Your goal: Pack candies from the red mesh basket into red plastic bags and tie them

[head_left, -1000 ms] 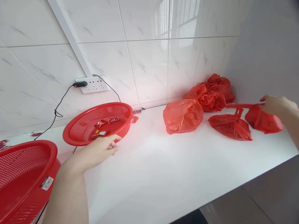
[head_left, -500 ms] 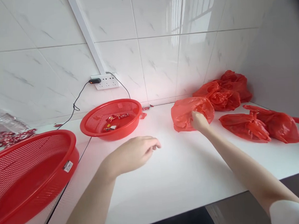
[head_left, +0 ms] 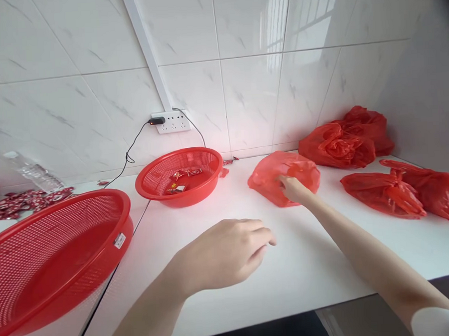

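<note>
Red plastic bag (head_left: 281, 177) lies on the white counter (head_left: 327, 263), gripped by the right hand (head_left: 291, 188), while the loosely curled, empty left hand (head_left: 229, 250) hovers near a small red basket (head_left: 180, 176) holding a few wrappers (head_left: 182, 177), more bags (head_left: 384, 192) well apart

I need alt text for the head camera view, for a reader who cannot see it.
A person's right hand grips a red plastic bag on a white counter, while the left hand hovers empty above it. Two red baskets stand to the left; more red bags lie to the right.
</note>
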{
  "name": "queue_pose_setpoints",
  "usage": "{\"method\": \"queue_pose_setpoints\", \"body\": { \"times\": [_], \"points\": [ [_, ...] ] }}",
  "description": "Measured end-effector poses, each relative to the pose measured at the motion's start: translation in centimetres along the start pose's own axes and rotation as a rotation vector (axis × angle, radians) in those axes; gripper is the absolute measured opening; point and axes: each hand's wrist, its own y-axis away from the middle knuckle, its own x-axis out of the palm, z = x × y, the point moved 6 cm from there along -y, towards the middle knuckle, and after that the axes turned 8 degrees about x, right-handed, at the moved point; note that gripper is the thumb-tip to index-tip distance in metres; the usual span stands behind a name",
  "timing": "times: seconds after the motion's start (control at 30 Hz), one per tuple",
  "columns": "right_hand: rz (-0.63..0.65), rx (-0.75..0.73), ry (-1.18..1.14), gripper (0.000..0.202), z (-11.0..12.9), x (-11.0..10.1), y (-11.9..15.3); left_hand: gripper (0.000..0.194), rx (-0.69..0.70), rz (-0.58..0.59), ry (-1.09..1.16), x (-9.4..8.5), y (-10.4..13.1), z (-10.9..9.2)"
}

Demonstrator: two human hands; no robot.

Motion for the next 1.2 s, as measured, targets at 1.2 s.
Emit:
{"method": "queue_pose_setpoints", "body": {
  "times": [1.2],
  "points": [
    [0.295, -1.007, -1.249, 0.048, 9.5, -10.8, 10.9, 0.036, -0.282, -0.183, 0.052, -2.3, 0.9, 7.5]
  ]
}}
